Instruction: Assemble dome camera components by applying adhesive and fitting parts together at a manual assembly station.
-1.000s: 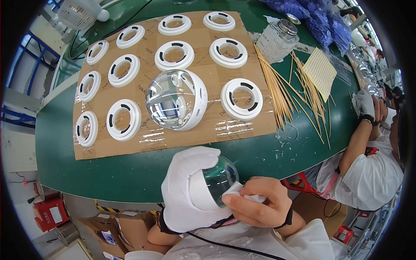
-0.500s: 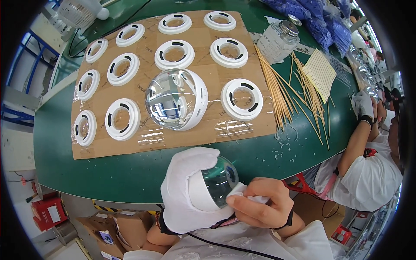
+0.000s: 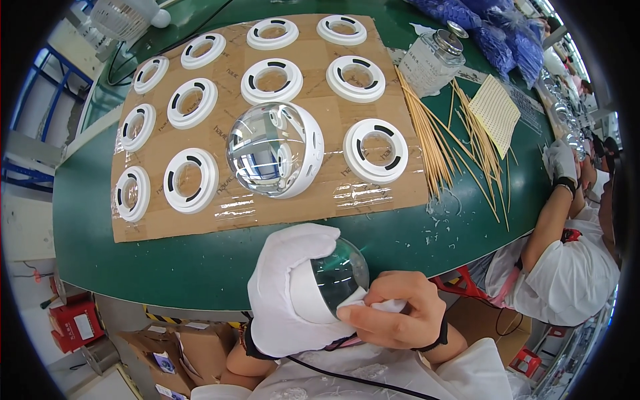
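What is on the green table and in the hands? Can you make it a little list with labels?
Left hand: white glove, cupping a clear glass dome
Right hand: bare, pressing a small white cloth against the dome
Table: green top
Cardboard sheet: holds white plastic rings
Finished piece: a dome seated in a ring, mid-sheet
Right of sheet: wooden sticks, a glass jar
Neighbour: a person's gloved hand at the right edge
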`<control>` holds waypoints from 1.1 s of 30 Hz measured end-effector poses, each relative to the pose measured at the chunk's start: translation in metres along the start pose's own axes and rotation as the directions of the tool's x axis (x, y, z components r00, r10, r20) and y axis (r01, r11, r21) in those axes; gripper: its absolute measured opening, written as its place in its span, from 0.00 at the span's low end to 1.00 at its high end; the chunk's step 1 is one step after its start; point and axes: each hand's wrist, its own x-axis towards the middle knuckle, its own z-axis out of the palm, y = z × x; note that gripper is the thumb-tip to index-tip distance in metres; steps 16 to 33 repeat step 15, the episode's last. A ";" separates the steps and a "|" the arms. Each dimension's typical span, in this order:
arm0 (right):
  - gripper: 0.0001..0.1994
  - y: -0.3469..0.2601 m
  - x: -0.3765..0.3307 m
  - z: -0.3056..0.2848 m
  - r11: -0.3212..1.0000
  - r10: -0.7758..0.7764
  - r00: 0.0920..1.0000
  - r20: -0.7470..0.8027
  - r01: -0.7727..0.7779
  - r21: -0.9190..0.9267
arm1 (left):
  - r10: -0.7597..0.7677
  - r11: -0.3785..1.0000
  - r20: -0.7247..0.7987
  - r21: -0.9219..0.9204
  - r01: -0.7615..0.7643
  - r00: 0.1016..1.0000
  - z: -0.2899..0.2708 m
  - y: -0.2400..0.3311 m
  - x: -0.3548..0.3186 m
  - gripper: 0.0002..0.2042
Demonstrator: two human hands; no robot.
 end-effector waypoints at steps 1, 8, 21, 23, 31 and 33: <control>0.19 0.000 -0.001 -0.001 1.000 -0.003 1.000 0.020 0.003 0.004 | 0.001 1.000 0.000 0.009 -0.001 1.000 0.000 0.000 0.000 0.32; 0.19 0.003 0.007 0.001 0.999 -0.032 0.999 -0.023 0.032 -0.013 | -0.001 1.000 -0.018 0.020 0.002 1.000 0.003 0.003 0.000 0.32; 0.20 0.021 0.006 -0.013 0.983 0.036 0.996 -0.077 -0.049 -0.175 | 0.012 1.000 0.006 0.004 -0.012 1.000 0.003 0.005 0.002 0.32; 0.20 0.021 0.006 -0.013 0.983 0.036 0.996 -0.077 -0.049 -0.175 | 0.012 1.000 0.006 0.004 -0.012 1.000 0.003 0.005 0.002 0.32; 0.20 0.021 0.006 -0.013 0.983 0.036 0.996 -0.077 -0.049 -0.175 | 0.012 1.000 0.006 0.004 -0.012 1.000 0.003 0.005 0.002 0.32; 0.20 0.021 0.006 -0.013 0.983 0.036 0.996 -0.077 -0.049 -0.175 | 0.012 1.000 0.006 0.004 -0.012 1.000 0.003 0.005 0.002 0.32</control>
